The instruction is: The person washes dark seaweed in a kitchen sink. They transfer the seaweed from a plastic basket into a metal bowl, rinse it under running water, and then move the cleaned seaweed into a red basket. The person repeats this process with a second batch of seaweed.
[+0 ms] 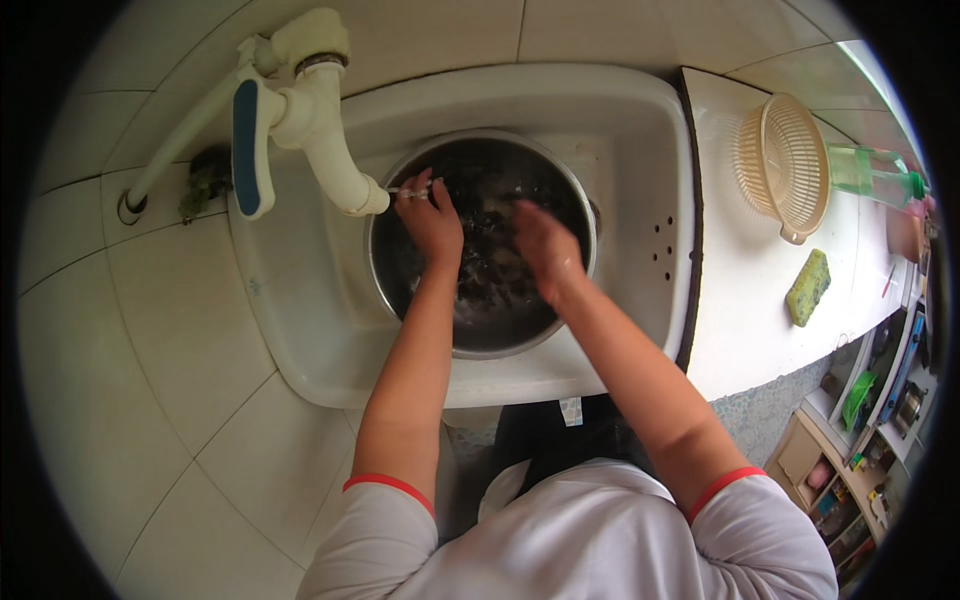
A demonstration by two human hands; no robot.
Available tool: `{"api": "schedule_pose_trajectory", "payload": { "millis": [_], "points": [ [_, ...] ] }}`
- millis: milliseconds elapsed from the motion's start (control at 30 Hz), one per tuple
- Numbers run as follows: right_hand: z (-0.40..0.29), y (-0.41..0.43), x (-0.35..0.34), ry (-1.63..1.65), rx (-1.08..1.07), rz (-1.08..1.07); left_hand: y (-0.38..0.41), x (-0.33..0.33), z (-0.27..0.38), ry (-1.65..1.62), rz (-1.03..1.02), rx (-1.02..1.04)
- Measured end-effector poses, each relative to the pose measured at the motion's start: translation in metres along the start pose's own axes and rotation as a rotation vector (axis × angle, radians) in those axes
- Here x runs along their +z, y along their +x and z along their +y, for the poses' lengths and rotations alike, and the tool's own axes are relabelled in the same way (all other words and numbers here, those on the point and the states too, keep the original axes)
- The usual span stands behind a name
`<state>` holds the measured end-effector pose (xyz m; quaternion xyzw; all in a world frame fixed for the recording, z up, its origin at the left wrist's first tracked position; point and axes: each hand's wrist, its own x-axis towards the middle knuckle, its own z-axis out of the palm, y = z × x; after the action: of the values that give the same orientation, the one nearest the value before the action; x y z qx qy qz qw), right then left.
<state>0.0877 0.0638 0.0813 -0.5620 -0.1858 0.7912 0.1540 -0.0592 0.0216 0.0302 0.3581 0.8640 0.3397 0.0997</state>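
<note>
A round metal basin (589,225) stands in a white ceramic sink (637,225). It holds dark water with dark, leafy-looking pieces (487,277) in it; their kind cannot be told. At the basin's left side, my left hand (429,221) is raised over the water, under a thin stream from the white plastic faucet (375,201). Its fingers are slightly curled, and whether they hold anything is unclear. Over the right half of the basin is my right hand (547,251), blurred, fingers extended and nothing visible in it.
The faucet's blue-and-white lever (247,150) juts out at the upper left. On the white counter to the right are a beige plastic colander (772,169), a green scouring sponge (808,288) and a green-tinted clear bottle (874,174). Shelves with kitchen items stand at the lower right.
</note>
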Motion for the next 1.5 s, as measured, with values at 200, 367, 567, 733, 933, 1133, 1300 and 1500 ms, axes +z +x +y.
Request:
{"api": "schedule_pose_trajectory", "payload": {
  "millis": [200,367,567,733,933,1133,1300,1500],
  "points": [
    [-0.030,0.032,0.021,0.345,0.103,0.072,-0.009,0.042,0.016,-0.796,-0.327,-0.616],
    [0.020,0.056,0.008,0.111,-0.069,-0.075,-0.049,0.046,0.042,-0.702,-0.209,-0.258],
    [-0.003,0.033,0.036,0.155,0.091,0.025,-0.052,0.012,0.064,-1.067,-0.303,-0.598],
    [0.030,0.011,0.051,0.201,-0.042,-0.096,-0.011,-0.004,0.043,-1.035,-0.314,-0.712],
    [0.015,0.013,0.035,0.243,0.070,-0.191,-0.035,0.019,0.029,-0.688,-0.189,-0.214],
    [-0.012,0.033,0.019,-0.871,-0.616,-0.177,0.022,-0.007,0.000,0.375,-0.294,0.373],
    [-0.009,0.087,-0.002,-1.550,-0.866,-0.076,0.003,-0.022,0.002,0.438,-0.543,0.238],
    [0.042,0.046,-0.013,-1.277,-0.433,0.033,-0.047,-0.026,-0.032,0.179,-0.567,-0.031]
  ]
}}
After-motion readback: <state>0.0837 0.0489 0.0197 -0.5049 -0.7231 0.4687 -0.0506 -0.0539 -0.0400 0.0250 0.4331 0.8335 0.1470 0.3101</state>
